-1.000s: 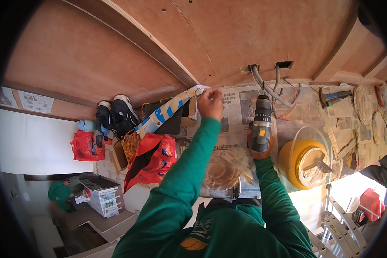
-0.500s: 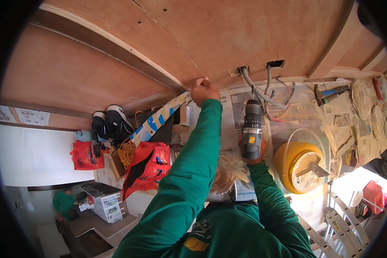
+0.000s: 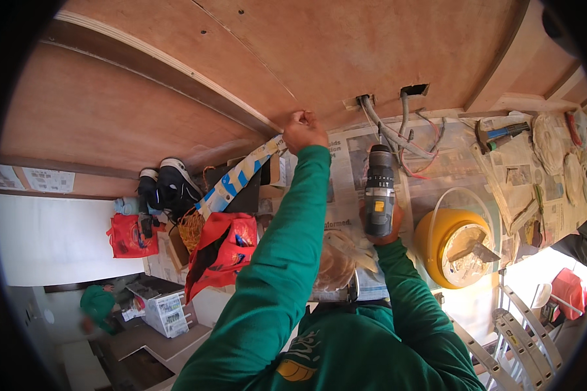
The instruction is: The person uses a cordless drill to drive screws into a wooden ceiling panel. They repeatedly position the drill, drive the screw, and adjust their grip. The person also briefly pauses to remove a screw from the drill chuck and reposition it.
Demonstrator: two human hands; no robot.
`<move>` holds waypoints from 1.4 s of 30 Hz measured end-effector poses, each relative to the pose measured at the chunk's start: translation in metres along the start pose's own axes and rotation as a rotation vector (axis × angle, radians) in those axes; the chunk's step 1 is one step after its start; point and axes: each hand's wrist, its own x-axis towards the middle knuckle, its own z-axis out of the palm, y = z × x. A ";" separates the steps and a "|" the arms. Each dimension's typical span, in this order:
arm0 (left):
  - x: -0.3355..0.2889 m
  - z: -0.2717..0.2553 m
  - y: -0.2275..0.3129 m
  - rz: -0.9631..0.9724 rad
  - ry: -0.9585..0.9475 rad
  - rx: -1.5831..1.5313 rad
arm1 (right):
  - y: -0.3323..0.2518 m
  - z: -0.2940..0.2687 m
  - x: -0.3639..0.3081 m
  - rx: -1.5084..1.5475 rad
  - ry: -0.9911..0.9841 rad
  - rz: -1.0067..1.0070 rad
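Note:
My left hand point(image 3: 304, 132) is raised to the reddish-brown plywood panel point(image 3: 346, 52), near the lower end of its seam. Its fingers are curled together, and whatever they may pinch is too small to make out. In my right hand point(image 3: 394, 227) is a cordless drill point(image 3: 379, 195), dark grey with a yellow switch. The drill's chuck points toward the panel, below the grey cables point(image 3: 391, 130) that come out of two cut-outs. A thin bit seems to stand out from the chuck, apart from the panel.
Newspaper point(image 3: 336, 208) covers the work surface. A yellow bucket point(image 3: 430, 244) with a scraper on its lid stands right of the drill. A hammer point(image 3: 505, 137) lies far right. Red bags point(image 3: 225, 241), dark shoes point(image 3: 176, 189) and a taped strip point(image 3: 238, 179) lie left. Another person point(image 3: 98, 306) works lower left.
The view has shifted slightly. My left hand has drawn back a little from the seam's end, its fingers now more curled. The drill has moved slightly toward the panel.

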 end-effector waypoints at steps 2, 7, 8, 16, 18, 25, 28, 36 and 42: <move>0.003 0.002 -0.008 0.019 -0.012 -0.061 | -0.006 0.001 0.001 0.007 0.002 0.008; 0.000 -0.011 -0.016 0.132 -0.034 -0.102 | -0.009 -0.001 0.003 0.052 0.000 0.026; -0.003 -0.013 -0.020 0.149 -0.007 -0.149 | -0.008 -0.001 0.003 0.059 0.008 0.030; 0.019 -0.025 -0.015 0.125 -0.071 -0.123 | -0.012 -0.002 0.003 0.034 0.004 0.006; 0.025 -0.029 -0.016 0.165 -0.080 -0.115 | -0.016 -0.001 0.004 0.022 0.025 -0.027; 0.028 -0.033 -0.001 0.141 -0.093 -0.038 | -0.008 0.002 0.001 0.068 0.047 0.037; 0.030 -0.033 -0.006 0.135 -0.120 -0.059 | -0.006 0.000 0.002 0.052 0.045 0.013; 0.022 -0.034 -0.022 0.357 -0.026 0.030 | -0.010 0.001 0.001 0.032 0.048 0.016; 0.019 -0.039 0.020 0.059 -0.159 0.109 | -0.011 -0.001 0.004 0.029 0.054 -0.019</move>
